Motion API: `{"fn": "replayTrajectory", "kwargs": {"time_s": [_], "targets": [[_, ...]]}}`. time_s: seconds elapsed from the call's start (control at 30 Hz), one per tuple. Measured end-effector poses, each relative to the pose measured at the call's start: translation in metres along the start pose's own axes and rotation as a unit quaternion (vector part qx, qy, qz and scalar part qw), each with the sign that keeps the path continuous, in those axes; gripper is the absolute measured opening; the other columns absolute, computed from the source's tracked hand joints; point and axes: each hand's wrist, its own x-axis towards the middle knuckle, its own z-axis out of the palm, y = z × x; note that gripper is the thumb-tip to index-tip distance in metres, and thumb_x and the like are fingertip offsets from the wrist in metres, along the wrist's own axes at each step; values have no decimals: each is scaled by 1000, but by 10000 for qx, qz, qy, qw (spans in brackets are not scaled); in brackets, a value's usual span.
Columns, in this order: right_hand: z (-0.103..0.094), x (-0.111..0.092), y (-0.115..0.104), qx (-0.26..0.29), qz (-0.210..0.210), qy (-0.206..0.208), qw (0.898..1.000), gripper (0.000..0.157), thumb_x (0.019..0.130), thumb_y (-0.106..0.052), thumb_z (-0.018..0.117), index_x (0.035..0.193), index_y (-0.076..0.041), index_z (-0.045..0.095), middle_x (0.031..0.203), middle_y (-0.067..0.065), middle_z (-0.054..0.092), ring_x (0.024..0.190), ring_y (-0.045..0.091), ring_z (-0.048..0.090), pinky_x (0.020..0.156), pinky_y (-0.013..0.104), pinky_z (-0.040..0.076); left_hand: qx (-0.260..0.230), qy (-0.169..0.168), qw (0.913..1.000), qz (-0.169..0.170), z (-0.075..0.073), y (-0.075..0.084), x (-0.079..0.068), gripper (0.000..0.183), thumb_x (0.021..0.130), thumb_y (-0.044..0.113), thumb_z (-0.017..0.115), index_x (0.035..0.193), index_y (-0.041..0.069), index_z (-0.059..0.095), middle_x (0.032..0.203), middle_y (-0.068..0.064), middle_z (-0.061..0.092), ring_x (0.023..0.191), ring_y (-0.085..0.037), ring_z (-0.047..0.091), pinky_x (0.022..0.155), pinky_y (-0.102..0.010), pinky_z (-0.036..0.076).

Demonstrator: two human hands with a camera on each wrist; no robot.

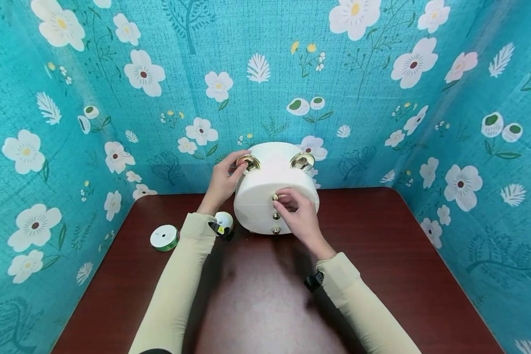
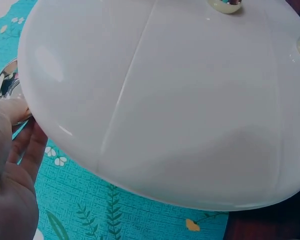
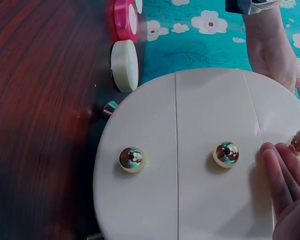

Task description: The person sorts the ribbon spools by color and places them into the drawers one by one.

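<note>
A white rounded box (image 1: 258, 209) stands upright on the table, seams dividing its front into drawer-like sections. Three gold ball knobs run down that front; the middle knob (image 3: 226, 153) and bottom knob (image 3: 132, 158) show plainly in the right wrist view. My right hand (image 1: 298, 214) pinches the top knob (image 1: 275, 197) between thumb and fingers. At the box's upper left, my left hand (image 1: 224, 179) grips a gold ring-shaped fitting (image 1: 253, 160), thumb in front and fingers behind. A matching gold fitting (image 1: 303, 160) sits on the upper right, untouched.
A white and green ribbon spool (image 1: 163, 237) lies left of the box. Beside the left wrist is a cream roll (image 1: 223, 219), partly hidden. A pink ribbon spool (image 3: 126, 19) shows in the right wrist view. Flowered teal cloth (image 1: 256, 88) encloses the dark red table (image 1: 256, 295).
</note>
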Motion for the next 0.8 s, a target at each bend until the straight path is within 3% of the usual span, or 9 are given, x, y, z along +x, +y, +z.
{"fn": "replayTrajectory", "kwargs": {"time_s": [0.37, 0.63, 0.8], "targets": [[8, 3, -3, -119, 51, 391, 9992, 21, 88, -2, 81, 108, 0, 75, 88, 20, 77, 82, 35, 76, 80, 52, 62, -82, 194, 9998, 17, 4, -3, 0, 33, 104, 21, 64, 137, 21, 67, 129, -8, 71, 108, -22, 68, 85, -41, 57], [6, 1, -32, -160, -106, 401, 9990, 19, 86, 7, 78, 104, 8, 72, 87, 24, 76, 81, 40, 75, 78, 54, 62, -67, 218, 9997, -67, 3, -1, 0, 33, 104, 19, 65, 136, 20, 68, 129, -8, 71, 105, -23, 68, 86, -41, 57], [4, 0, -36, -156, -115, 423, 9989, 18, 87, 6, 78, 104, 7, 72, 87, 24, 76, 81, 40, 75, 78, 54, 62, -50, 179, 9998, -105, 3, 1, 1, 32, 104, 20, 65, 135, 20, 69, 126, -8, 72, 102, -23, 68, 85, -41, 58]]}}
